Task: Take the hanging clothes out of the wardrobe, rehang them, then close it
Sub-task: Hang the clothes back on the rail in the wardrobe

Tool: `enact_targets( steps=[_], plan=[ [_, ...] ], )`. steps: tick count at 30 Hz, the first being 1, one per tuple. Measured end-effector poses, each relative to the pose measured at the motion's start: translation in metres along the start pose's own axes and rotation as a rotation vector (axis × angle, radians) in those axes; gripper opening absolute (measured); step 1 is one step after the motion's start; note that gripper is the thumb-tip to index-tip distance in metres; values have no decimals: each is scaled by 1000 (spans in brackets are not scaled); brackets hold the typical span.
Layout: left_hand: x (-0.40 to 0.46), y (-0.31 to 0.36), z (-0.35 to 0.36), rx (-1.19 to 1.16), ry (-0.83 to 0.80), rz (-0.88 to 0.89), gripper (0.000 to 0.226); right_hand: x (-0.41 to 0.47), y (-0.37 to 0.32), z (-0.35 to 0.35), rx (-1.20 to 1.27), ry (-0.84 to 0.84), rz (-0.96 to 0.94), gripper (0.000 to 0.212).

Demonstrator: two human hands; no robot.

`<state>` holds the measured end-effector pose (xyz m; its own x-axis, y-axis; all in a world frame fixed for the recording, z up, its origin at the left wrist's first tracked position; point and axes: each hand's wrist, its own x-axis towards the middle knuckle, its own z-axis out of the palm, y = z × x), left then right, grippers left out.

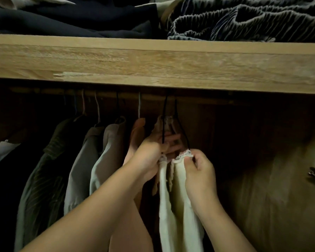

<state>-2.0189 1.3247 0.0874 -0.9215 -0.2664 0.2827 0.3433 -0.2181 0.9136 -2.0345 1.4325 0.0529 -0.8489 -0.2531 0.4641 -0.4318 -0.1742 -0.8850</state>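
Both hands, left hand and right hand, pinch the cream garment (hanging between them).

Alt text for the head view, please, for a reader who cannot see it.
Both hands work at a cream garment on a black hanger: the right hand pinches its lace-trimmed top edge, the left hand grips beside it. More clothes hang to the left under a wooden shelf piled with folded fabric.

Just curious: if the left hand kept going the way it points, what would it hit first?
Probably the black hanger right by its fingertips; the left hand reaches up and inward there. Behind lies the dark wardrobe back, though depth is unclear.
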Motion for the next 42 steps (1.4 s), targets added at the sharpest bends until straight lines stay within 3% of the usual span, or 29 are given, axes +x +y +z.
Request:
enact_targets(
  steps=[2, 7, 12, 18, 22, 26, 30, 34, 38, 42],
  plan=[
    [5, 1, -1, -71, 59, 0, 32, 13, 5, -14, -80, 128, -72, 26],
    [12, 15, 11, -61, 183, -18, 38, 36, 20, -12, 30, 94, -116, 29],
    [23, 8, 5, 8, 314, -83, 37, 41, 21, 0, -58, 69, -110, 31],
    [19, -14, -7, 109, 220, -154, 38, 28, 32, 5, -150, -8, -52, 31],
    [5, -14, -11, 318, 268, -27, 28, 26, 25, 14, -248, -72, -64, 16],
    [-19, -14, -15, 448, 214, 30, 30, 22, 15, 23, -310, -125, -20, 14],
    [-50, -9, -16, 634, 254, 42, 57, 3, 9, 27, -345, -167, 33, 35],
    [-88, -7, -24, 570, 134, 57, 65, -25, 8, 25, -377, -190, 112, 49],
    [-117, -14, -40, 515, 6, -14, 56, -62, 10, 18, -540, -193, 165, 42],
    [-144, -31, -60, 660, -83, -14, 36, -103, 4, 7, -751, -264, 219, 33]
  ],
)
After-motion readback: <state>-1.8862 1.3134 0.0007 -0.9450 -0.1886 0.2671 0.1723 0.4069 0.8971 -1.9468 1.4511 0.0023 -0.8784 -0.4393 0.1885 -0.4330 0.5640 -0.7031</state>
